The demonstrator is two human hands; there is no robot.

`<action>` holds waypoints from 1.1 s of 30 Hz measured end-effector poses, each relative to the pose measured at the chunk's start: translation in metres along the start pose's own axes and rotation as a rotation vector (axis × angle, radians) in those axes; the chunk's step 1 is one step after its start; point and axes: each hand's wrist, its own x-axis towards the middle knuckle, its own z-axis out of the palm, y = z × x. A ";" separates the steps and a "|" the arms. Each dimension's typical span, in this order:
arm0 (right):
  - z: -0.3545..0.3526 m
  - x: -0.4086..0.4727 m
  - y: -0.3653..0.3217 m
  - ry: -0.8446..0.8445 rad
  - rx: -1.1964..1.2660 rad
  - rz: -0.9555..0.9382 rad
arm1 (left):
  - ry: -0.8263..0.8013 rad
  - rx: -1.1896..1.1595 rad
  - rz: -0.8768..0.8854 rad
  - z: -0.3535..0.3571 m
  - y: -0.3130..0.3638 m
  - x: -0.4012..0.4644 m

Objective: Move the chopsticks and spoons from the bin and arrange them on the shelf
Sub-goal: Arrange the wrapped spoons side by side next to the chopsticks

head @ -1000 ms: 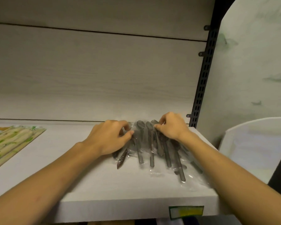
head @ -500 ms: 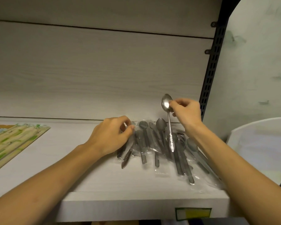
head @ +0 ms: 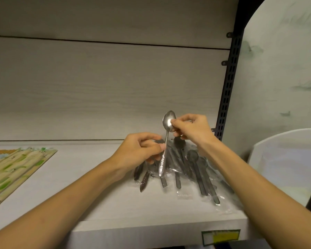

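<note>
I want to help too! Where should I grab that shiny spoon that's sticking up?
Probably the thin handle of the spoon, from the left. It hangs nearly upright, and the right hand already covers the bowl on the right.

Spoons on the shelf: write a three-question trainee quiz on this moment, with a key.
1. True or false: the right hand pinches the raised spoon by its bowl.
2. Which hand touches that spoon's handle? A) left hand B) right hand C) neither
3. Fill in: the chopsticks lie at the shelf's ____ end.

Key
1. True; the spoon hangs handle-down above the wrapped spoons.
2. A; its fingers meet the handle partway down.
3. Left, apart from the spoon pile.
</note>
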 end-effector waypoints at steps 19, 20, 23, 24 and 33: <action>-0.019 0.023 0.036 -0.017 -0.408 0.070 | 0.123 0.044 0.024 -0.008 -0.010 0.005; -0.021 0.022 0.032 0.007 -0.319 0.067 | 0.124 0.043 0.024 -0.008 -0.010 0.004; -0.026 0.017 0.019 0.083 -0.054 -0.006 | 0.129 0.037 0.032 -0.009 -0.008 0.003; -0.027 0.016 0.015 0.108 0.021 -0.020 | 0.125 0.031 0.030 -0.008 -0.008 0.002; -0.017 0.004 0.007 -0.087 0.283 0.008 | -0.054 -0.024 0.054 -0.004 0.000 -0.007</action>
